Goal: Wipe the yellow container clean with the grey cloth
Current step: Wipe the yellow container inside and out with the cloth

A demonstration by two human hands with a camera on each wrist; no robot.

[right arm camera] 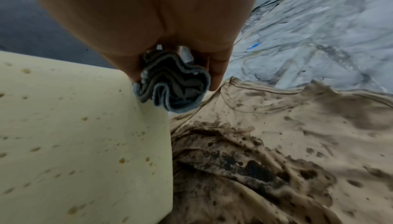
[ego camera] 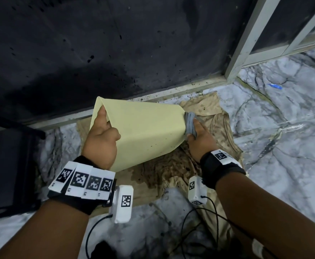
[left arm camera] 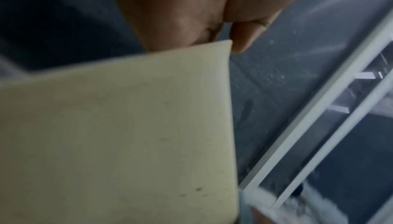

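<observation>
- Head view, taking the yellow container (ego camera: 145, 131) as landmark: it is held tipped over a stained tan cloth (ego camera: 218, 128) spread on the marble floor (ego camera: 283, 118), its long axis running from its left end to its right end.
- At the container's left end, the left hand (ego camera: 100, 143) clamps the rim, thumb inside the opening.
- Brown specks dot the container's near face.
- At its right end, the right hand (ego camera: 199, 141) clutches the bunched grey cloth (ego camera: 190, 124), pressing it against that edge.
- The right hand is nearer the soiled face; the coming stroke probably runs leftward along the long axis.
</observation>
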